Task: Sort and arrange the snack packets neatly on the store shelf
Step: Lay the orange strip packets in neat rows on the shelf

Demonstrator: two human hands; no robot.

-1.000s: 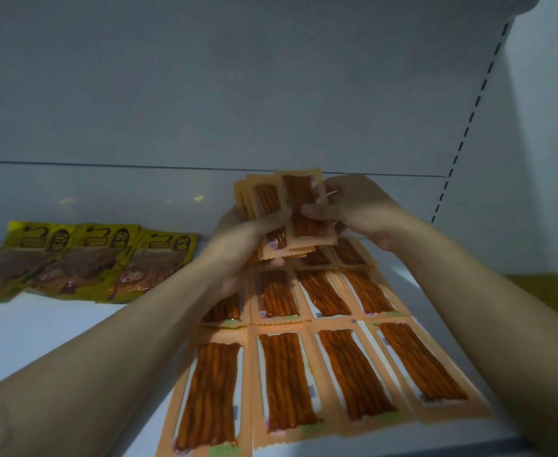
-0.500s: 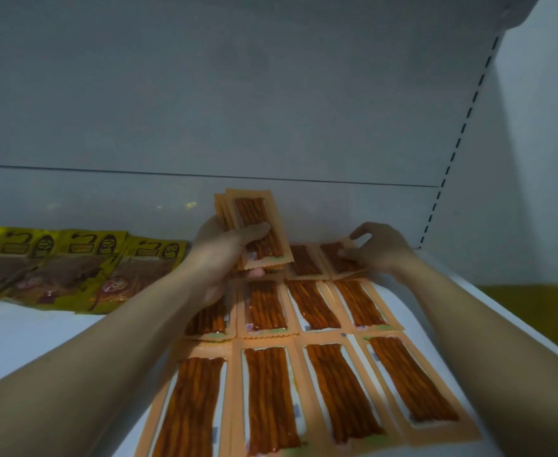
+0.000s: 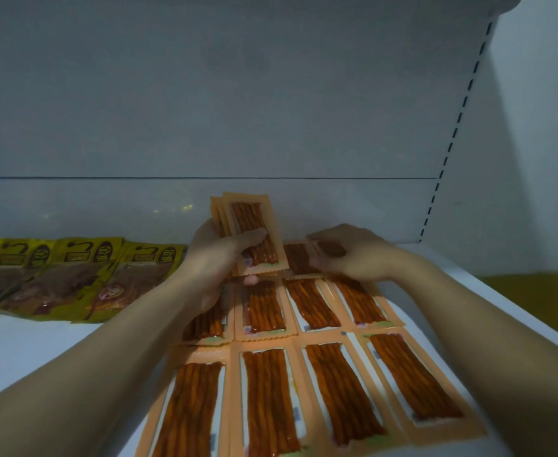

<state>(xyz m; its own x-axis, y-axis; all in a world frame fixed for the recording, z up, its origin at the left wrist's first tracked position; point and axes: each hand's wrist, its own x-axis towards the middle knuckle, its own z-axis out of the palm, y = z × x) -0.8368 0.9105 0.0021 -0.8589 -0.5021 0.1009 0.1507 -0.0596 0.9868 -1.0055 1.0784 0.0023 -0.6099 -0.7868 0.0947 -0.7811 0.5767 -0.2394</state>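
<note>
While gripping a fanned stack [image 3: 254,232] of packets upright in the left hand [image 3: 215,258], thumb clamped across the front, rests the right hand [image 3: 356,255] on the back row [image 3: 299,258], fingers curled; pinching or touching, hard to tell. Nearer, rows [image 3: 264,390] flat on the shelf [image 3: 23,364]; yellow packs [image 3: 73,275] leftward.

No text can be read. The yellow packets [image 3: 73,275] carry dark lettering and round badges along their top edge, but all of it is too blurred and dim to make out. The orange packets [image 3: 267,390] show only tiny marks near their lower ends, too small to read.
</note>
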